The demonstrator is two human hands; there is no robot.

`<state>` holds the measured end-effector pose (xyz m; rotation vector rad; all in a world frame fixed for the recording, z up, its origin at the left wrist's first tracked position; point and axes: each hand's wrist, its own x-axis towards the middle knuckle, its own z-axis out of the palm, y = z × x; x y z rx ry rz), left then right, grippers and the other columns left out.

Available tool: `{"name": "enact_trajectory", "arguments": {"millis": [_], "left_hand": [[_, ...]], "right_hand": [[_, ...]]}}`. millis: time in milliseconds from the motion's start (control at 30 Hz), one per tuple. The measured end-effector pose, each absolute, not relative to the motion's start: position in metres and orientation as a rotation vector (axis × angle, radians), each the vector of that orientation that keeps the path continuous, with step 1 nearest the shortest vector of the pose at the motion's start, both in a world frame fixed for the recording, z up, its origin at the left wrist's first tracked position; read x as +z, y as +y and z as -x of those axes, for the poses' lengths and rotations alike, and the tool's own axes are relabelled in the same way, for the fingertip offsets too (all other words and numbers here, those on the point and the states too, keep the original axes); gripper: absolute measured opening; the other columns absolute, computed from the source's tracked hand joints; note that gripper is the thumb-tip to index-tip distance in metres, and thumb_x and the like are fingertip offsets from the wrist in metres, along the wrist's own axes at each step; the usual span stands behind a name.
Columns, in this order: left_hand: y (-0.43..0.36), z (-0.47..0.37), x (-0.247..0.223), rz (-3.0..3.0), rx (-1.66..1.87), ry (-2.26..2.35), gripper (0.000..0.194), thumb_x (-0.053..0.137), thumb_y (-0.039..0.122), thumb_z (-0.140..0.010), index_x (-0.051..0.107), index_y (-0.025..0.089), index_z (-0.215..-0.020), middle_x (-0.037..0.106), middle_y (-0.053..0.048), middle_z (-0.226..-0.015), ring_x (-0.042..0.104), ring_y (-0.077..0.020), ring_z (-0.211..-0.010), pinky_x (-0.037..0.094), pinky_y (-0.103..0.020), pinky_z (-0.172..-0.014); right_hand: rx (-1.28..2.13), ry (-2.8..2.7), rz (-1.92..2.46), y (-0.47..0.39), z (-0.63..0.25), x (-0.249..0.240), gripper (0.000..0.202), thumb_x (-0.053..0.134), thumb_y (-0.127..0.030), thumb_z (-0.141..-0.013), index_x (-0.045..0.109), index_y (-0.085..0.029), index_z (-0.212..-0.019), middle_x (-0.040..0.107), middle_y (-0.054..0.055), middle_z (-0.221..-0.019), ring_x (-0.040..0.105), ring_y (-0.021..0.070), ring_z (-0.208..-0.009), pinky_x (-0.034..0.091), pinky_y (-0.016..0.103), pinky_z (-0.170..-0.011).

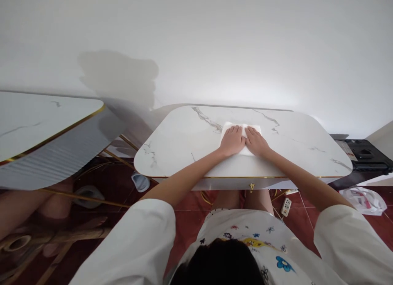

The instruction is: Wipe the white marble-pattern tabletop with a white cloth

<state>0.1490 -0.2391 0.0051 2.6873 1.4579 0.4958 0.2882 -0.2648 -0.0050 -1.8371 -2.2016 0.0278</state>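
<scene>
A folded white cloth (246,152), perhaps a paper towel, lies on a white marble-patterned tabletop (178,142). My left hand (232,140) rests flat on the cloth's left half, fingers stretched away from me. On its right half lies my right hand (256,142), also flat and open. The two hands touch or nearly touch at the thumbs. Both palms cover much of the cloth, whose far edge and corners show around the fingers. Below the table's gold-trimmed front edge is a small gold drawer knob (251,187).
A similar table (46,125) stands at the left, with a person's bare legs (33,203) beneath it. Right of my table are a black case-like object (368,154) and a plastic bag (365,201). A power strip (286,207) lies on the red tiles. A white wall (215,43) rises behind.
</scene>
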Motion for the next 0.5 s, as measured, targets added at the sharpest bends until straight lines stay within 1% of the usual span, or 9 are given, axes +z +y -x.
{"name": "enact_trajectory", "arguments": {"millis": [167, 367, 500], "left_hand": [[-0.19, -0.16, 0.003, -2.662, 0.628, 1.479, 0.045, 0.035, 0.022, -0.093, 0.053, 0.007, -0.131, 0.056, -0.017, -0.139, 0.046, -0.0275, -0.133, 0.034, -0.04, -0.113], [-0.141, -0.17, -0.001, -2.658, 0.646, 1.497, 0.046, 0.036, 0.023, -0.093, 0.053, 0.006, -0.133, 0.055, -0.017, -0.141, 0.045, -0.0275, -0.134, 0.033, -0.039, -0.113], [-0.112, -0.174, -0.002, -2.656, 0.662, 1.516, 0.046, 0.037, 0.023, -0.093, 0.052, 0.008, -0.134, 0.055, -0.016, -0.142, 0.045, -0.027, -0.134, 0.033, -0.039, -0.113]], "right_hand": [[0.071, -2.191, 1.827, -0.211, -0.299, -0.003, 0.057, 0.027, -0.023, -0.098, 0.037, -0.002, -0.15, 0.034, 0.017, -0.158, 0.029, 0.0277, -0.148, 0.024, 0.042, -0.122], [0.069, -2.181, 1.814, -0.16, -0.309, -0.005, 0.057, 0.03, -0.022, -0.096, 0.038, -0.003, -0.15, 0.035, 0.016, -0.158, 0.031, 0.0284, -0.147, 0.026, 0.044, -0.121], [0.052, -2.184, 1.771, -0.131, -0.315, -0.007, 0.056, 0.031, -0.021, -0.096, 0.04, -0.005, -0.149, 0.037, 0.015, -0.157, 0.032, 0.0292, -0.147, 0.027, 0.045, -0.121]]}}
